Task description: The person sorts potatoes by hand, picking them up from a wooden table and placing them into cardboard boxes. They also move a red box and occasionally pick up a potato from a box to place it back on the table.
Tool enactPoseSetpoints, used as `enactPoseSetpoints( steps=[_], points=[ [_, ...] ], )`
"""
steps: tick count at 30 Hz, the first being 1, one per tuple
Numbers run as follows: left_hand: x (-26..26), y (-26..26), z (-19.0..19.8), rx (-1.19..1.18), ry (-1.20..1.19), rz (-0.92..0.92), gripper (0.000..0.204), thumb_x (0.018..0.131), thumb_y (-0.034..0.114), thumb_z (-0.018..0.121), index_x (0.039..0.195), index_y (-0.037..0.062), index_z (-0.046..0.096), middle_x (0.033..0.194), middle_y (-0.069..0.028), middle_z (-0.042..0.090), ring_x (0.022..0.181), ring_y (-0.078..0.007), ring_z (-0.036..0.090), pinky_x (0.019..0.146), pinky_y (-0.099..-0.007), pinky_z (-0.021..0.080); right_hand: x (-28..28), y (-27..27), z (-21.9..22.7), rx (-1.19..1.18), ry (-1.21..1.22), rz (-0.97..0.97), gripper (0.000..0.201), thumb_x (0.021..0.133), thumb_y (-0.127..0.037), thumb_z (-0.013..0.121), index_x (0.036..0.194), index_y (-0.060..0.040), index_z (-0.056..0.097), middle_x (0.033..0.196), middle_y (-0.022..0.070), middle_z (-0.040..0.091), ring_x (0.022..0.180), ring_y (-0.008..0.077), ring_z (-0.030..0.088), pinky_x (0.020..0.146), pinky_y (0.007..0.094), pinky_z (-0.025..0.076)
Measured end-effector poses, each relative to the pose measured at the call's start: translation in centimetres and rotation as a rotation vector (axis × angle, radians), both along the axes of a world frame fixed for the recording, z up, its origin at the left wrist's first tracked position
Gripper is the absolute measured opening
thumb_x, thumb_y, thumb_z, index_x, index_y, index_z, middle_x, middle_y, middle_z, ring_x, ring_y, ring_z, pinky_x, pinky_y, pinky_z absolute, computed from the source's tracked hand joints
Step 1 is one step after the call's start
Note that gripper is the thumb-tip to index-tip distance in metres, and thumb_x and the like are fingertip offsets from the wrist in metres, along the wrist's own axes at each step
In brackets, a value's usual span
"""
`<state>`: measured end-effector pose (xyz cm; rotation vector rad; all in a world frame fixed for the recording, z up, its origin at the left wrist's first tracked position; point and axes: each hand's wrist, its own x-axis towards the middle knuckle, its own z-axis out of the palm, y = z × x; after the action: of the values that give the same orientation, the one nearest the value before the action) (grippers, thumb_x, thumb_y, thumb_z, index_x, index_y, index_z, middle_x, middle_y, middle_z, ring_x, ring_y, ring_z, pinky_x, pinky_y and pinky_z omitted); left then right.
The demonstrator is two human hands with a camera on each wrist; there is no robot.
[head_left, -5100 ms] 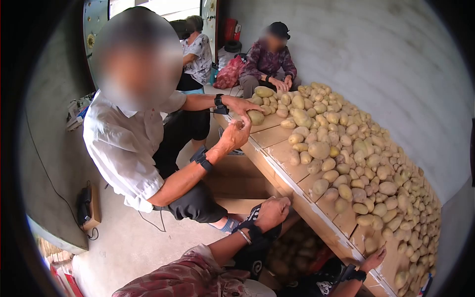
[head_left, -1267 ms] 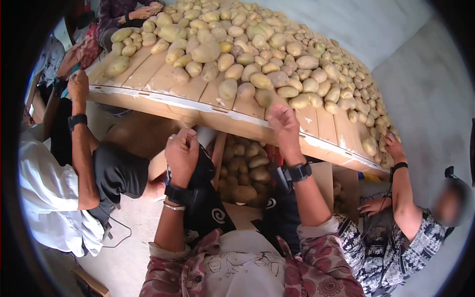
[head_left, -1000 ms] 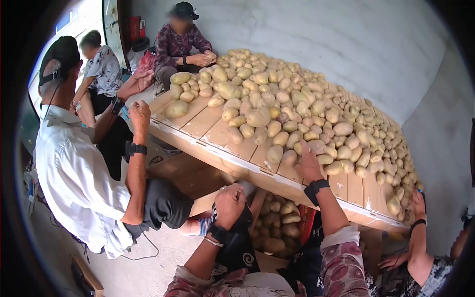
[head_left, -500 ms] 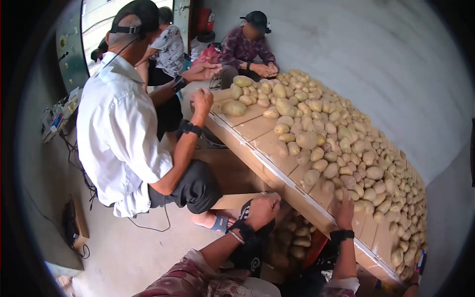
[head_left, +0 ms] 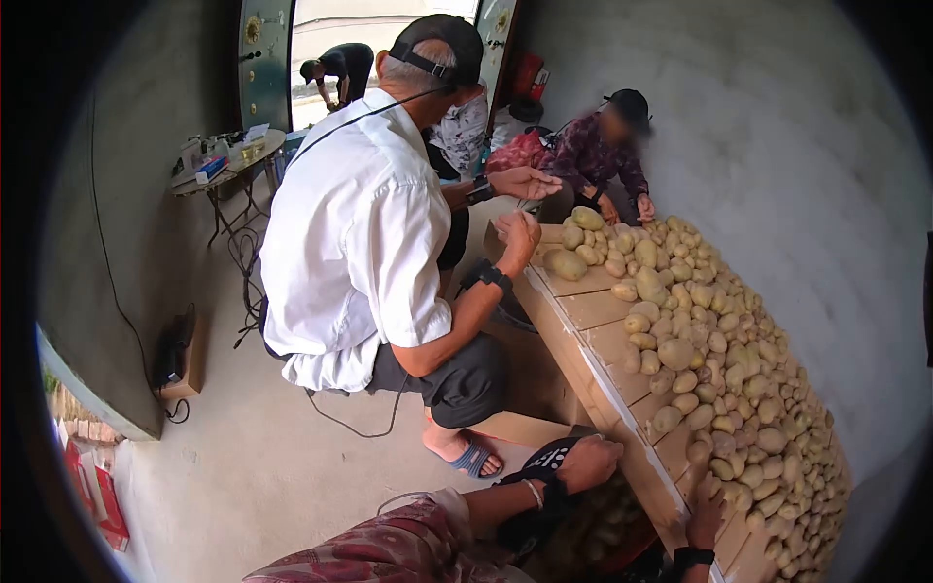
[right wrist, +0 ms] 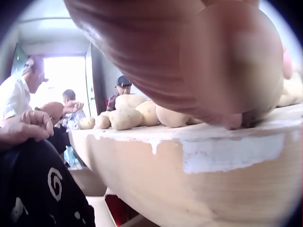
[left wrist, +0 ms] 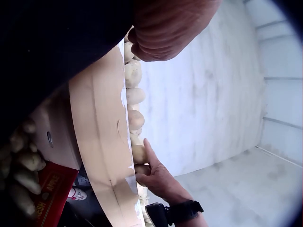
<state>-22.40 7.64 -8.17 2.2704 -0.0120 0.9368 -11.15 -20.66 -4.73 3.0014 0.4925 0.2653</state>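
Observation:
Several potatoes (head_left: 770,440) lie heaped on the wooden tabletop (head_left: 634,386). At its near edge my right hand (head_left: 707,518) reaches over the boards with fingers extended, beside the potatoes. The left wrist view shows that right hand (left wrist: 163,182) with index finger and thumb apart, touching a potato (left wrist: 139,154); contact on the far side is hidden. My left hand (head_left: 590,463) rests loosely curled at my knee near the table's edge, with nothing visible in it; the right wrist view also shows this left hand (right wrist: 29,128) on the dark patterned cloth.
A person in a white shirt (head_left: 350,233) sits at the table's left end. Another person in patterned clothes (head_left: 588,155) sits behind the heap. More potatoes (left wrist: 29,161) lie under the table beside a red box (left wrist: 53,189). A small round table (head_left: 233,167) stands back left.
The head view has swung left, bringing the round table into fuller view. My right hand stays near the table's edge beside the potatoes; my left remains at my knee. The seated person behind has parted their hands.

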Motion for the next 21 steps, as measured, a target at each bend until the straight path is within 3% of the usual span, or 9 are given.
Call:
enactPoseSetpoints(
  steps=[4,6,7,10,14,16,19,21],
  points=[
    [0.1,-0.7,0.1,0.012,0.035,-0.012,0.007,0.075,0.01,0.055,0.07,0.0052,0.052,0.068,-0.0152,0.057,0.071,-0.034,0.056,0.069,-0.0432,0.045,0.7,-3.3,-1.1,0.275,-0.045,0.215,0.063,0.08,0.002,0.049,0.138,-0.0108,0.032,0.125,0.0263,0.043,0.11,0.0431,0.047,0.085,0.0557,0.045],
    [-0.3,-0.9,0.0,0.035,0.025,-0.048,0.007,0.075,0.009,0.054,0.07,0.0054,0.052,0.068,-0.0151,0.057,0.07,-0.0344,0.056,0.068,-0.0434,0.045,0.2,-4.7,-2.5,0.358,-0.111,0.205,0.084,0.064,0.006,0.047,0.142,0.0002,0.019,0.117,0.0285,0.048,0.095,0.0456,0.047,0.081,0.0468,0.041],
    [-0.7,-0.9,0.2,0.058,0.042,-0.047,0.006,0.075,0.009,0.053,0.07,0.0055,0.052,0.069,-0.0153,0.057,0.07,-0.0339,0.056,0.069,-0.0432,0.045,-0.6,-5.7,-3.2,0.349,-0.104,0.202,0.084,0.064,0.006,0.047,0.142,0.0002,0.019,0.117,0.0285,0.048,0.095,0.0456,0.047,0.081,0.0468,0.041],
    [-0.8,-0.8,-0.4,0.054,0.059,-0.053,0.011,0.074,0.014,0.055,0.078,0.0047,0.056,0.078,-0.0152,0.06,0.079,-0.0319,0.058,0.075,-0.0419,0.046,-2.1,-8.3,-4.1,1.091,0.067,0.288,0.06,0.073,-0.026,0.072,0.123,0.0012,0.052,0.101,0.0119,0.058,0.093,0.0237,0.057,0.079,0.0326,0.049],
    [-1.2,-1.2,-1.1,-0.016,0.025,-0.059,0.01,0.074,0.014,0.054,0.076,0.0046,0.058,0.076,-0.0148,0.06,0.079,-0.033,0.057,0.074,-0.0434,0.046,-14.1,-2.4,1.5,1.025,0.073,0.144,0.042,0.084,-0.022,0.058,0.118,0.0031,0.054,0.108,0.0135,0.055,0.098,0.023,0.054,0.075,0.0313,0.049],
    [-1.5,-1.3,-1.0,0.071,-0.011,-0.039,0.009,0.073,0.015,0.056,0.072,0.0068,0.06,0.075,-0.013,0.059,0.079,-0.0303,0.058,0.071,-0.0413,0.046,-14.8,-2.5,-0.2,1.044,0.104,0.182,0.045,0.085,-0.027,0.058,0.119,0.0029,0.053,0.11,0.0131,0.055,0.099,0.0227,0.053,0.078,0.0326,0.046],
    [-2.2,-2.4,-2.1,0.168,-0.007,-0.019,0.006,0.069,0.012,0.059,0.072,0.0069,0.056,0.071,-0.0115,0.06,0.075,-0.031,0.058,0.07,-0.0413,0.044,-13.2,-3.7,-6.7,1.104,0.172,0.24,0.052,0.086,-0.036,0.058,0.12,0.0026,0.051,0.113,0.0122,0.054,0.101,0.0222,0.05,0.085,0.0353,0.042],
    [-2.3,-3.7,-3.4,0.203,0.049,-0.008,0.006,0.068,0.013,0.059,0.071,0.0074,0.057,0.07,-0.0113,0.06,0.075,-0.0303,0.058,0.068,-0.0406,0.044,-10.2,-4.3,-11.0,0.505,-0.038,0.553,0.059,0.07,-0.009,0.06,0.125,0.0031,0.044,0.108,0.0232,0.057,0.084,0.0335,0.057,0.076,0.037,0.048]
  ],
)
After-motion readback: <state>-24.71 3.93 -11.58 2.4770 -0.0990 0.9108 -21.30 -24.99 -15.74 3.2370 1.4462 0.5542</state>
